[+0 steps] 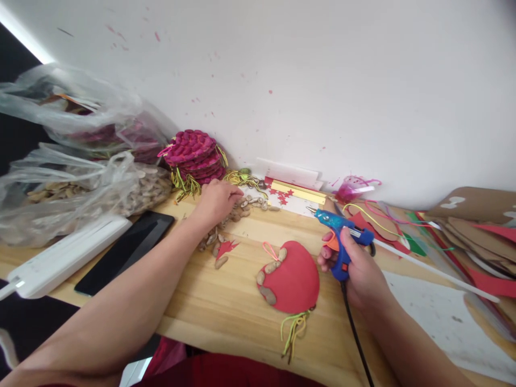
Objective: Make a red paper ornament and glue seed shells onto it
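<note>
My right hand (358, 269) is wrapped round a blue hot glue gun (336, 228), whose metal nozzle points up and left. A long white glue stick (431, 267) sticks out of its back. Left of it lies a red heart-shaped card (292, 279) with several peanuts (267, 294) along its left edge, a pink loop (270, 250) at the top and a yellow-green tassel (295, 328) below. My left hand (220, 200) reaches over a scatter of loose peanuts (237, 215), its fingers apart and partly hidden. A red paper scrap (227, 248) lies among these peanuts.
A stack of magenta peanut-covered pieces (193, 153) stands against the wall. On the left are plastic bags of peanuts (137, 188), a black phone (124, 252) and a white power strip (72, 255). Cardboard and red paper pieces (471, 236) crowd the right. The gun's black cord (355, 336) hangs toward me.
</note>
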Demonstrator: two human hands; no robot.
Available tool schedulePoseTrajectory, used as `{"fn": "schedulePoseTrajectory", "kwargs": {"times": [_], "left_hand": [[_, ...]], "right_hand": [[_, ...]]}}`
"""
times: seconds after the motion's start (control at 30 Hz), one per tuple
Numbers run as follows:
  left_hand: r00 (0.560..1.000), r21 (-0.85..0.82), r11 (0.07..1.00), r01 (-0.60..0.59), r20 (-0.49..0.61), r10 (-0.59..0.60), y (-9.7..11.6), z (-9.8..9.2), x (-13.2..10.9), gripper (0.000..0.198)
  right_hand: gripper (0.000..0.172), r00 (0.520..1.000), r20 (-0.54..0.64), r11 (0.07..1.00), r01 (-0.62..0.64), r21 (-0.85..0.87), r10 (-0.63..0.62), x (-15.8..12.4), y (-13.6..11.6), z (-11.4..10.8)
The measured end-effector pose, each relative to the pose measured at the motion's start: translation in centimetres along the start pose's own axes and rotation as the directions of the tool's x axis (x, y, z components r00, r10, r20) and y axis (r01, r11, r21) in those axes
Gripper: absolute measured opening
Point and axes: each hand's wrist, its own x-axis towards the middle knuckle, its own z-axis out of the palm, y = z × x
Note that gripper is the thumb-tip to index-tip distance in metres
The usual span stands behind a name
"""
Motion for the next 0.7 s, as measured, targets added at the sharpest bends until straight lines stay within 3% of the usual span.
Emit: {"fn": "schedulePoseTrajectory", "kwargs": {"times": [0.13, 0.33, 0.47, 0.7], "left_hand": [[0.996, 0.009, 0.999, -0.044, 0.074, 0.043, -0.1, -0.2, 0.0, 0.027], [0.999, 0.047, 0.998, -0.05, 0.023, 0.049, -0.1, 0.0, -0.3, 0.026], [0.992, 0.051, 0.993, -0.106, 0.072, 0.102, 0.6, 0.2, -0.5, 0.023], [0.995, 0.035, 0.997, -0.071, 0.067, 0.068, 0.5, 0.3, -0.2, 0.021]], "right_hand": [[0.05, 1.0, -0.007, 1.0, -0.011, -0.008, 0.011, 0.0, 0.0, -0.1], [0.052, 1.0, -0.01, 1.0, -0.017, -0.014, 0.016, 0.1, 0.2, -0.3], [0.051, 1.0, 0.001, 0.999, -0.032, 0.003, 0.032, 0.3, 0.3, -0.4], [0.051, 0.999, -0.006, 0.999, -0.042, -0.002, 0.042, 0.2, 0.3, -0.4]]}}
